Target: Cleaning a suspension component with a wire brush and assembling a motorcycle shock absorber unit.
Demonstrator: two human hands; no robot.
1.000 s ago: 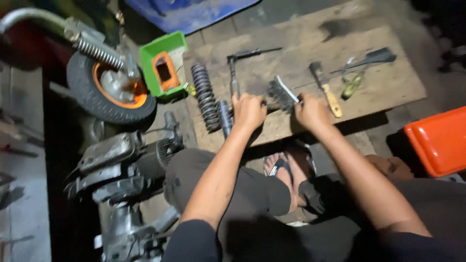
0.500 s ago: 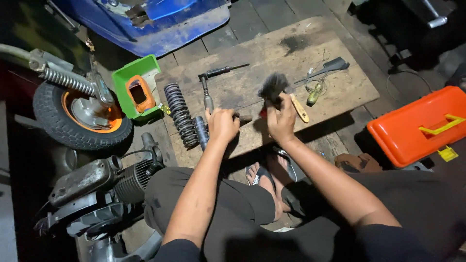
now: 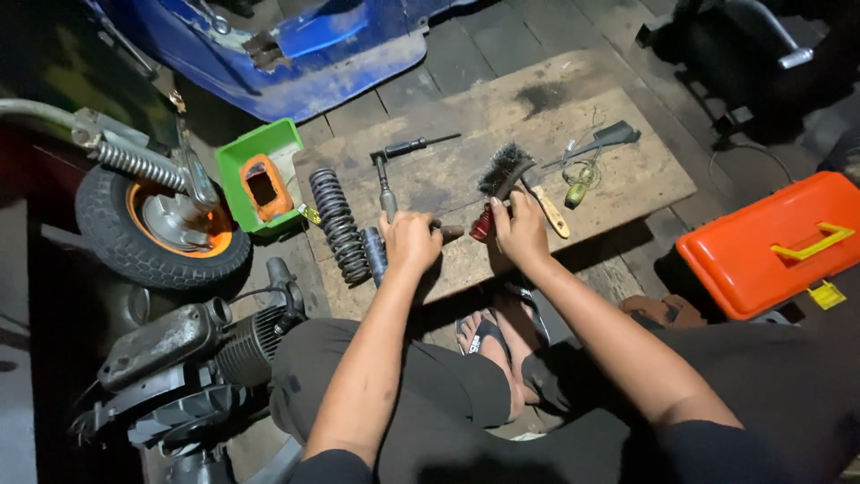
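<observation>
1. Person is sitting low, both hands working at the near edge of a wooden board [image 3: 591,116] lying on the floor, centre of frame.
2. Left hand [image 3: 410,240] is closing in a fist around a dark metal rod part [image 3: 376,253], just right of the black coil spring [image 3: 338,224]; the grip looks firm.
3. Right hand [image 3: 520,229] is resting just beside the left, fingers curling over a small red piece [image 3: 482,226] and touching the handle end of the wire brush [image 3: 504,170]; cannot tell if it is clamping the brush or only the red piece.
4. Hands are sitting close together but not touching.
5. Progress, as a judgement: the shock-absorber-like unit is looking taken apart, the spring lying free on the board; the rod is being handled, brushing seemingly mid-way. Reassembly is looking not yet done.
6. Other tools on the board: L-shaped wrench [image 3: 394,157] upper centre, wooden-handled tool [image 3: 548,208], small green-yellow item [image 3: 578,191], dark flat tool [image 3: 609,139] towards the upper right.
7. Containers: green square tray [image 3: 235,175] holding an orange part, left of the board; orange toolbox [image 3: 761,260] with yellow handle, right edge. No readable labels.
8. Surroundings: small wheel with orange hub [image 3: 161,237] at left, engine block [image 3: 188,358] lower left, blue body panel [image 3: 296,63] at top.
</observation>
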